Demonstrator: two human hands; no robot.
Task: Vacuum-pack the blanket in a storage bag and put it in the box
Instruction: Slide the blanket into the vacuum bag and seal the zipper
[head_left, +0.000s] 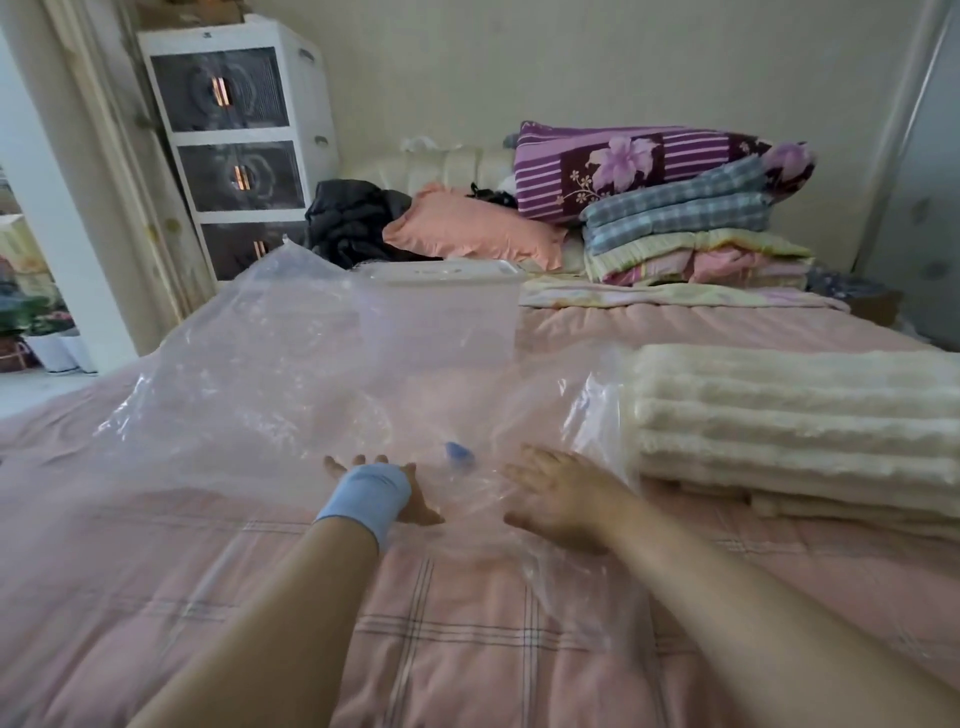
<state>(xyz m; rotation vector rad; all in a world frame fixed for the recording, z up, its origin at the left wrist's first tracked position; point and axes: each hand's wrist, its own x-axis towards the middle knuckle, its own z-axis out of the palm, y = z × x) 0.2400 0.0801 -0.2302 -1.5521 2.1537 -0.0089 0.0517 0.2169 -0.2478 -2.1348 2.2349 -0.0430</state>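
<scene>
While both arms reach fwd over the bed, the head view shows a clear storage bag spread on the pink plaid cover, its far left part puffed up off the bed. L hand, w/ a light-blue band around the wrist, lies palm-down w/ fingers spread on the bag's near part, gripping nothing. R hand is also flat and released, fingers splayed, pressing on the plastic just R of it. Between the two hands, slightly farther out, sits a small blue valve or clip on the bag; can't tell which. The folded cream blanket rests near the bed's R edge, just beside the R hand, w/ its L end touching the bag's plastic; whether it's partly inside is unclear. A translucent box w/ lid on stands mid-bed beyond the bag. Toward the head end: pink pillow and a stack of folded quilts. A white drawer unit stands past the bed's far L corner.
</scene>
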